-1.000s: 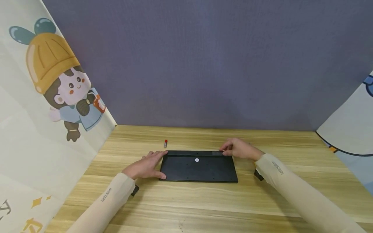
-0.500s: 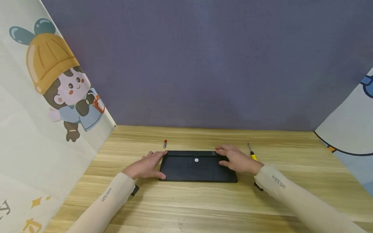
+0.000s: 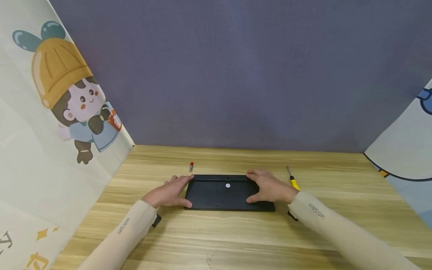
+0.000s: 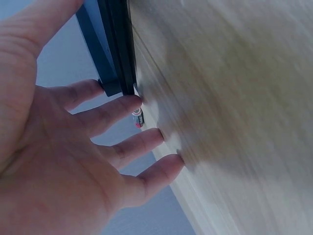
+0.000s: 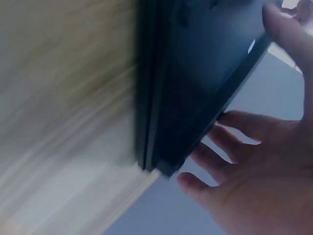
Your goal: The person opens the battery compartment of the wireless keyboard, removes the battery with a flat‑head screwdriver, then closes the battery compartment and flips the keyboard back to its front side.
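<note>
A black keyboard (image 3: 209,195) lies face down on the table, its raised ridge along the far edge and a white round sticker near the middle. My left hand (image 3: 168,193) rests at its left end, index fingertip at the far corner and thumb on the near corner. In the left wrist view that hand's fingers (image 4: 112,115) are spread and fairly straight beside the keyboard's end. Over the right part lies my right hand (image 3: 270,187), fingertips at the ridge and thumb on the underside. The right wrist view shows its fingers (image 5: 254,127) extended along the keyboard's edge (image 5: 215,93).
Beyond the keyboard's far left corner lies a small battery (image 3: 191,167) with a red end. A screwdriver (image 3: 294,183) with a yellow handle is right of the keyboard, partly behind the right forearm. A grey-blue panel (image 3: 236,75) rises along the table's (image 3: 202,236) back edge.
My right hand has moved left from the ridge's right end and spread over the underside, its thumb coming nearer to me. The screwdriver has come into sight. The left hand stays put.
</note>
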The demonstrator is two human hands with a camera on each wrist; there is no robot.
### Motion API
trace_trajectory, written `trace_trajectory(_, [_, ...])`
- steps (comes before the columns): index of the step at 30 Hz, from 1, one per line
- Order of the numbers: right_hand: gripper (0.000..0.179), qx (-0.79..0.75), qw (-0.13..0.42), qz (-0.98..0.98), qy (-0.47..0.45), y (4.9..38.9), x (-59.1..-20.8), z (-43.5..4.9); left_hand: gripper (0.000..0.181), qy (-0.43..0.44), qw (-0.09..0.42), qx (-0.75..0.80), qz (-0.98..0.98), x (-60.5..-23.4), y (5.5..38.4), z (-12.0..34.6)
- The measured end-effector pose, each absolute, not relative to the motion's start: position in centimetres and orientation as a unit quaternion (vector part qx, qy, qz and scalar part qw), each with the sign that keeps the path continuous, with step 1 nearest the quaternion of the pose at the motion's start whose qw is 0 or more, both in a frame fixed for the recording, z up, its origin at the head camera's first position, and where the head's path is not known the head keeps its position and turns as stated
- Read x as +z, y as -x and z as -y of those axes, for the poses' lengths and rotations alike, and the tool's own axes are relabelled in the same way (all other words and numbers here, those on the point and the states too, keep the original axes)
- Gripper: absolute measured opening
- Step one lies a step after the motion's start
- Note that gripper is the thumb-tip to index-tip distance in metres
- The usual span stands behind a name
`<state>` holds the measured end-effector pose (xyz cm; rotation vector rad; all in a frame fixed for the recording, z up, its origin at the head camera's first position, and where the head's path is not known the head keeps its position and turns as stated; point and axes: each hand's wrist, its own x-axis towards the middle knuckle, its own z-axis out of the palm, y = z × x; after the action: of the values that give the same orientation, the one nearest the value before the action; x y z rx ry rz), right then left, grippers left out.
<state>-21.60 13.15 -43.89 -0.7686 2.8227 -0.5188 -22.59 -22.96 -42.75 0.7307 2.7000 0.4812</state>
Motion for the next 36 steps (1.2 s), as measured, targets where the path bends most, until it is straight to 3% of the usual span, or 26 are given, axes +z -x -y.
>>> trace_trajectory(11, [0.115,-0.134,0.104,-0.940,0.296,21.7,-43.8,-8.9,0.097,-0.249,0.149,0.168,-0.942,-42.7,22.5,22.8])
trace_trajectory(27, [0.112,-0.115,0.057,-0.941,0.313,21.8,-44.7,-7.2,0.093,-0.273,0.138,0.180,-0.935,-43.3,22.4,23.2])
trace_trajectory(36, [0.110,-0.170,0.031,-0.936,0.305,21.6,-44.4,-8.2,0.083,-0.274,0.080,0.249,-0.926,-42.3,22.6,23.5])
